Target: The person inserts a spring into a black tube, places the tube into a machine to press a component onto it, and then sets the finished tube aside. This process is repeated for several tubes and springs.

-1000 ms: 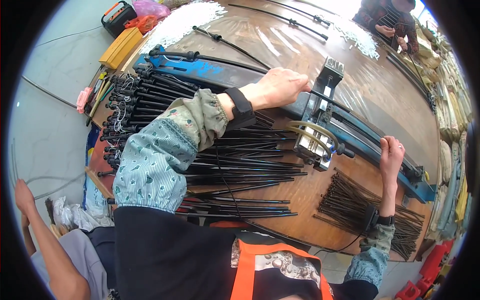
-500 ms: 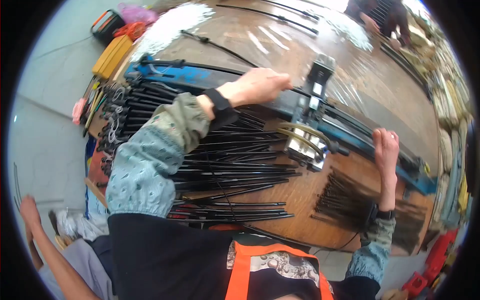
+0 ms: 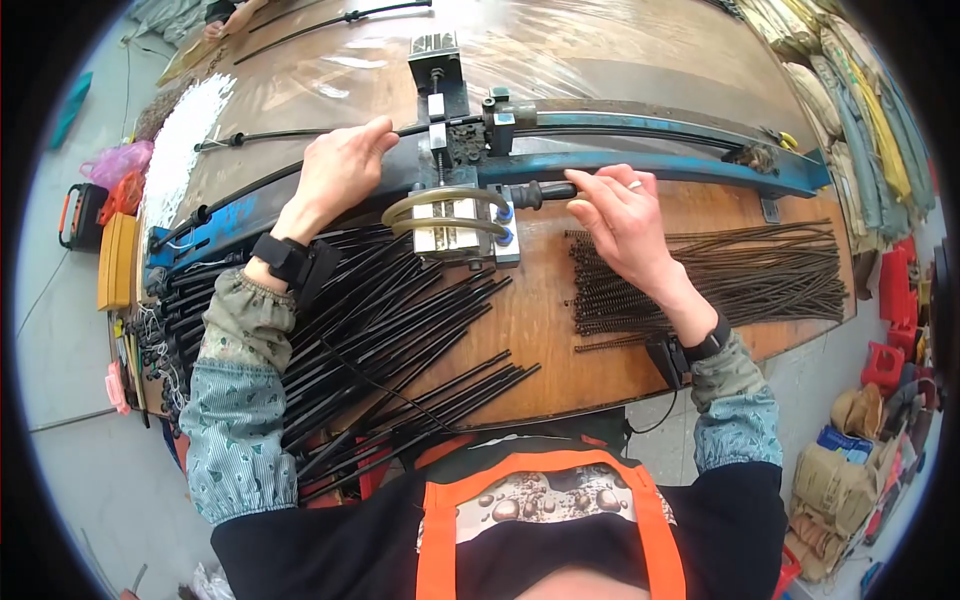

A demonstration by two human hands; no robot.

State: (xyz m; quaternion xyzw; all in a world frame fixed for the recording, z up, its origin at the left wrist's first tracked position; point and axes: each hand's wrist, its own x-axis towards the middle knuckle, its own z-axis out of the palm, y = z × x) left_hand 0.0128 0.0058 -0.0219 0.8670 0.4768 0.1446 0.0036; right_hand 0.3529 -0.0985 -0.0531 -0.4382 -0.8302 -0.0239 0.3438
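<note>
A small metal clamping fixture (image 3: 440, 215) with a looped yellowish hose (image 3: 425, 200) stands across the blue rail (image 3: 680, 165). My left hand (image 3: 340, 168) is left of the fixture, fingers closed around a long black cable (image 3: 255, 188). This cable runs from the rail's left end towards the fixture. My right hand (image 3: 622, 222) is on the fixture's right side. Its thumb and fingers pinch the end of a black lever handle (image 3: 540, 193). The palm side of the left hand is hidden.
Many black cables (image 3: 400, 310) lie fanned below the left arm. A bundle of dark coil springs (image 3: 710, 275) lies at the right. White pieces (image 3: 190, 140) are heaped at the far left, and another person's hand (image 3: 215, 28) shows at the top left.
My right hand has come from farther right along the rail to the lever handle. My left hand stays on the cable left of the fixture. The view has turned.
</note>
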